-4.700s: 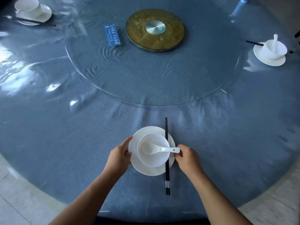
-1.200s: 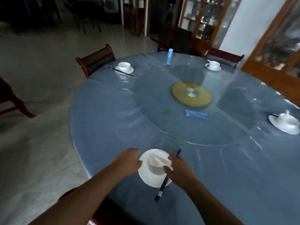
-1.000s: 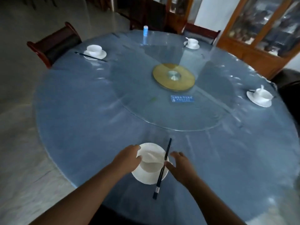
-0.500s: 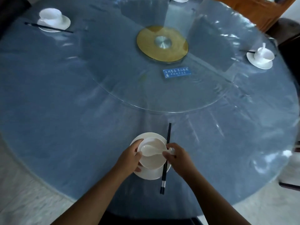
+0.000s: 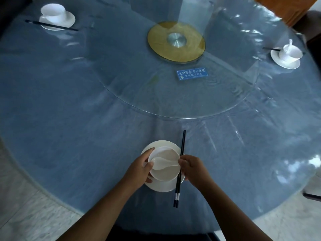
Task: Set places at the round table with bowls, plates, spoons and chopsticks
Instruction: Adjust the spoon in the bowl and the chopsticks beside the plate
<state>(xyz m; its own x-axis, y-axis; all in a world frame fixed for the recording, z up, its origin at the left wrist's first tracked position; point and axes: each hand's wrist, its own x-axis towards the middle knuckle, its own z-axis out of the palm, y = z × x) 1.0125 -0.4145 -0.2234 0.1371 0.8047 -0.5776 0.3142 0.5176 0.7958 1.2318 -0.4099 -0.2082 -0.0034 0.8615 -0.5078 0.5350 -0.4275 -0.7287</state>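
On the blue surface, the left hand grips the rim of the white bowl on its plate, the right hand pinches the handle of the spoon lying inside, and 2 black chopsticks cross the plate's right edge.

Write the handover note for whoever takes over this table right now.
Left hand grips the bowl by its rim; right hand pinches the spoon handle at the opposite rim.
Bowl sits on the plate, spoon lies in the bowl, chopsticks lie across the plate's right edge.
Done: this place has all four pieces; far-left setting and right setting are out too.
Left: straighten the spoon, let go, check seats out of view.
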